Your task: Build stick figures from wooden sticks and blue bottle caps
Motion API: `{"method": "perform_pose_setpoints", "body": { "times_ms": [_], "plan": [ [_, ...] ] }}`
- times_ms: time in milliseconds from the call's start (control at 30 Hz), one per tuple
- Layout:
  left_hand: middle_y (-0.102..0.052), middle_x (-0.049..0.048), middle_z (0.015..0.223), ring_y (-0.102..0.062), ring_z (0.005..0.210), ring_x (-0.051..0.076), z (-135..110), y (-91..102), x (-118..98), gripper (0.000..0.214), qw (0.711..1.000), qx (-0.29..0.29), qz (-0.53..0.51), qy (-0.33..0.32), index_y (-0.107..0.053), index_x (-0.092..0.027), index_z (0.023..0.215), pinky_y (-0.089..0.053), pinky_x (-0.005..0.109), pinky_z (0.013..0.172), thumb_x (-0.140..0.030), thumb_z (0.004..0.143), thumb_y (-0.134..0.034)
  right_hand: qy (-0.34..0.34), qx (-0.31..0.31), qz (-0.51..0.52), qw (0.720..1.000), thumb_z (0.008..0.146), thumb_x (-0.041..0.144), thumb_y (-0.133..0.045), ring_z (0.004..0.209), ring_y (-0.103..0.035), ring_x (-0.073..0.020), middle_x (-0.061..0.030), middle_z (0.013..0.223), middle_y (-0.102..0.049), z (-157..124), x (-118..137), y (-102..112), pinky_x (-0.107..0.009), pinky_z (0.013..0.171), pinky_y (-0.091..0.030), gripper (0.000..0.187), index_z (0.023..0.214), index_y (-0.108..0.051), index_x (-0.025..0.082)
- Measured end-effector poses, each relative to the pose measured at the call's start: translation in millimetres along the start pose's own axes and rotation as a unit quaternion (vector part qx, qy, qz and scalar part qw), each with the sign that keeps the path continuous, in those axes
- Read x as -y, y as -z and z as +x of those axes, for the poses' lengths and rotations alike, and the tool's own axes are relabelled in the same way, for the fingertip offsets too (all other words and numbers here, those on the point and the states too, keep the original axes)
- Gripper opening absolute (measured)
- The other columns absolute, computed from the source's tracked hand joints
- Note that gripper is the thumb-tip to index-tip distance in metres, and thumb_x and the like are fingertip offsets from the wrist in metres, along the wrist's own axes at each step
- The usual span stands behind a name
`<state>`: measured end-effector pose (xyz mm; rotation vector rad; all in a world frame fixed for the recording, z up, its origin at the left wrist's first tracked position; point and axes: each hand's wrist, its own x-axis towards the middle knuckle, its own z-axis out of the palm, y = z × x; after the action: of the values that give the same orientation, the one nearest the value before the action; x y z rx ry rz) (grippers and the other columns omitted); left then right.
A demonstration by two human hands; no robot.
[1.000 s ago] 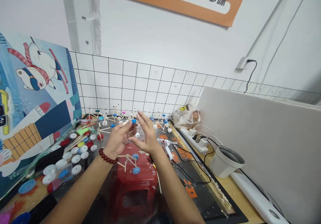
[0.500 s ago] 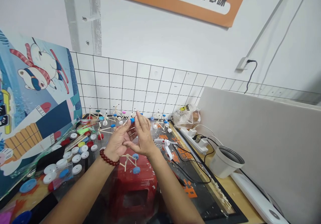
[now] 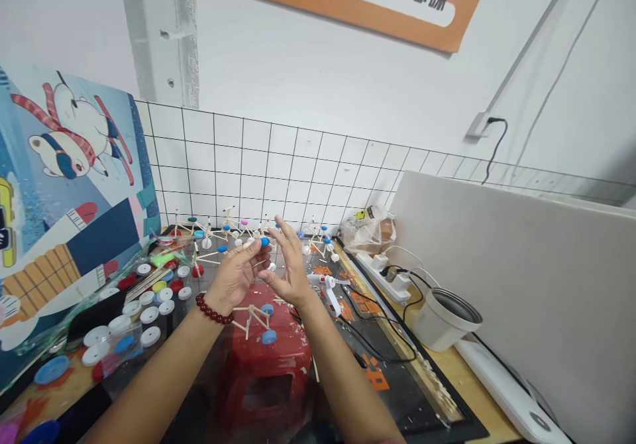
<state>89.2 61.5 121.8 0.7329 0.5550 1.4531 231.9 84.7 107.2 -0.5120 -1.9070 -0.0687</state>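
Observation:
Pinched between the fingertips of my left hand point(image 3: 239, 273) is a small blue bottle cap point(image 3: 265, 241). A string of dark red beads circles that wrist. Close beside it on the right, my right hand point(image 3: 291, 265) is open, its fingers raised and apart, holding nothing. Below both hands, a small stick frame point(image 3: 252, 318) with two blue cap wheels rests on a red plastic stool point(image 3: 271, 358). To the right of my right hand lies a white hot glue gun point(image 3: 328, 290) with a black cord.
Several loose caps point(image 3: 150, 315) lie at the left. Stick models with coloured caps point(image 3: 226, 228) stand along the wire grid point(image 3: 228, 159). On the right are a power strip point(image 3: 385, 278), a plastic bag point(image 3: 370, 228) and a white pot point(image 3: 442, 328). A bear picture board point(image 3: 74, 232) leans at left.
My right hand has drawn away from my left, and its fingers have spread. The blue cap stays in my left fingertips and shows more fully. The view has shifted slightly.

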Motion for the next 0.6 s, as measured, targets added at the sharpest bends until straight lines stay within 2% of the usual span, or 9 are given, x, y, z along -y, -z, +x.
{"method": "perform_pose_setpoints", "body": {
  "times_ms": [200,367,467,600],
  "plan": [
    [-0.076,0.0035,0.078,-0.068,0.071,0.013,-0.3,0.8,0.4,0.037,1.0,0.011,0.014,-0.01,-0.077,-0.014,0.08,-0.056,0.023,0.068,-0.034,0.056,-0.095,-0.012,0.008,0.067,0.998,0.092,0.069,-0.046,0.146,-0.037,-0.0298,-0.0105,0.156,-0.041,2.4,-0.6,3.0,-0.053,0.12,-0.026,0.064,0.141,-0.05,0.028],
    [-0.077,0.0034,0.078,-0.068,0.071,0.013,-0.7,-0.1,-0.2,0.037,1.0,0.01,0.019,-0.01,-0.078,-0.013,0.08,-0.055,0.024,0.069,-0.035,0.055,-0.095,-0.005,0.008,0.054,0.998,0.091,0.064,-0.053,0.145,-0.038,-0.0295,-0.0104,0.155,-0.044,2.3,-1.6,3.3,-0.053,0.12,-0.027,0.061,0.14,-0.052,0.027],
    [-0.076,0.0035,0.077,-0.067,0.071,0.013,-0.9,-0.8,0.1,0.037,0.999,0.001,0.034,-0.012,-0.078,-0.013,0.078,-0.054,0.023,0.069,-0.035,0.053,-0.096,-0.012,-0.007,0.052,0.999,0.089,0.056,-0.061,0.142,-0.042,-0.0281,-0.0118,0.151,-0.048,2.5,-2.2,2.0,-0.051,0.118,-0.031,0.059,0.139,-0.052,0.026],
    [-0.073,0.0024,0.07,-0.066,0.071,0.013,-1.2,-1.4,1.2,0.033,0.997,-0.005,0.071,-0.031,-0.077,-0.013,0.072,-0.051,0.023,0.066,-0.034,0.054,-0.095,-0.03,-0.026,0.041,0.998,0.09,0.04,-0.064,0.133,-0.053,-0.0249,-0.0104,0.14,-0.06,2.6,-6.3,-0.2,-0.048,0.113,-0.039,0.038,0.126,-0.062,0.027]
  ]
}}
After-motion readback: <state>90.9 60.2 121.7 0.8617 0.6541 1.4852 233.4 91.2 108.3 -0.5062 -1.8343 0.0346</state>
